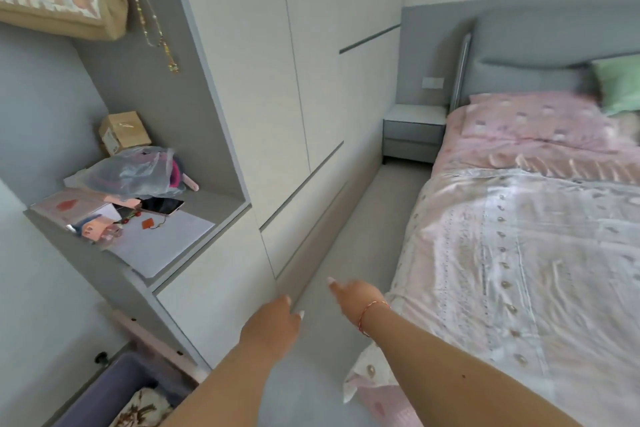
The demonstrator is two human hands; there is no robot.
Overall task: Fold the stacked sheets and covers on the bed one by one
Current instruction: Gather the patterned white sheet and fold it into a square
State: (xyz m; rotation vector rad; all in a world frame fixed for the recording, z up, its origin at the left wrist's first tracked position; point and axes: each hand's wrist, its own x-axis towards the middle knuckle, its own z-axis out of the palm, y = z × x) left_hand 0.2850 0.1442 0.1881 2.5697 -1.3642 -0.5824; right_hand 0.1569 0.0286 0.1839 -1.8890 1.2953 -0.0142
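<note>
Both forearms reach out over the floor, left hand (pixel 272 326) and right hand (pixel 353 295) loose-fingered and holding nothing, beside the cover (pixel 519 270) spread on the bed (pixel 519 55), so taking its near edge seems next.

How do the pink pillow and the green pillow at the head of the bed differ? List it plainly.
Colour: the pink pillow carries a small scattered print; the green pillow looks plain.
Pose: the pink pillow lies flat on the bed; the green pillow leans up against the grey headboard.
Visibility: most of the pink pillow shows; the green pillow is cut off by the frame edge.
Shared: both sit at the head end, neither touched by a hand.
</note>
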